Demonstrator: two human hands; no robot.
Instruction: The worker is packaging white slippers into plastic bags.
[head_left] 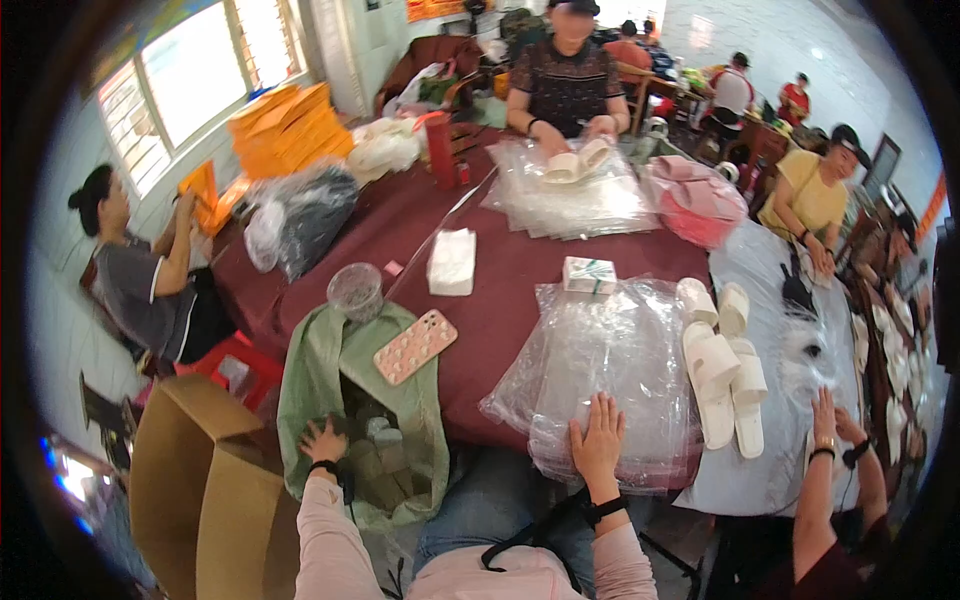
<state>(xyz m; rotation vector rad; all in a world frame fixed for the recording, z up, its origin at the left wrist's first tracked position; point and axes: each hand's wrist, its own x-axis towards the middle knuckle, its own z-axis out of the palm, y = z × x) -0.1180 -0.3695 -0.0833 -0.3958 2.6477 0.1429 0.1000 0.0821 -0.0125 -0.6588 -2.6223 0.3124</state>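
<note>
My right hand (598,440) lies flat on a stack of clear plastic bags (625,350) at the table's near edge, fingers stretched out. My left hand (324,442), its fingers spread, is at the left rim of an open green woven sack (312,365). Inside the sack are small pale packets (385,455), partly in shadow. A small white box with green marks (589,275) rests at the far edge of the bags. Right of the bags lie white slide sandals (713,372), some partly over others. A phone in a pink patterned case (415,347) lies on the sack's upper fold.
A brown cardboard box (190,470) stands left of the sack. On the dark red table (480,350) are a clear round tub (356,290), white tissues (452,262) and a black bundle in plastic (310,225). Across it, a person (568,80) handles sandals. Another person's hands (835,435) are at right.
</note>
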